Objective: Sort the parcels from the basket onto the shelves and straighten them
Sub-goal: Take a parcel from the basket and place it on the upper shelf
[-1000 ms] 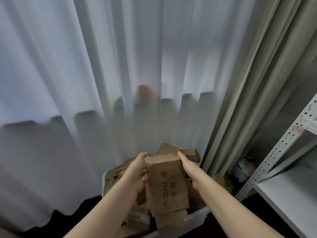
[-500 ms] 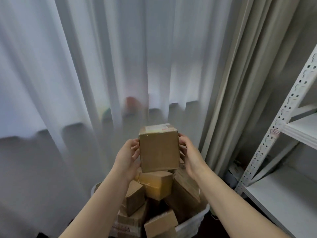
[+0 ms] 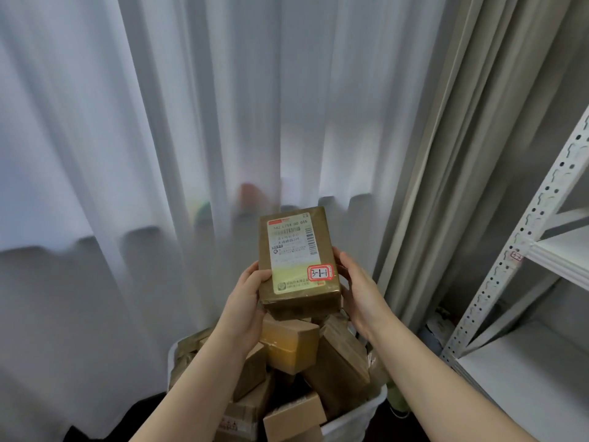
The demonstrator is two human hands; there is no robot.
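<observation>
I hold a brown cardboard parcel (image 3: pixel 298 260) up in front of me, its labelled face turned toward me. The shipping label carries a red-bordered sticker reading 3-1-1. My left hand (image 3: pixel 247 301) grips its left side and my right hand (image 3: pixel 358 291) grips its right side. Below it stands a white basket (image 3: pixel 353 422) piled with several brown parcels (image 3: pixel 293 346). The white metal shelves (image 3: pixel 541 250) rise at the right edge, with a small tag on the upright.
White sheer curtains (image 3: pixel 191 138) hang straight ahead, and a beige curtain (image 3: pixel 446 154) hangs between them and the shelf upright. A lower shelf board (image 3: pixel 526 378) lies at the bottom right. The floor beside the basket is dark.
Both hands lifted the parcel out of the basket and turned it, so its labelled face now points at me. The view swung right, showing more of the shelves.
</observation>
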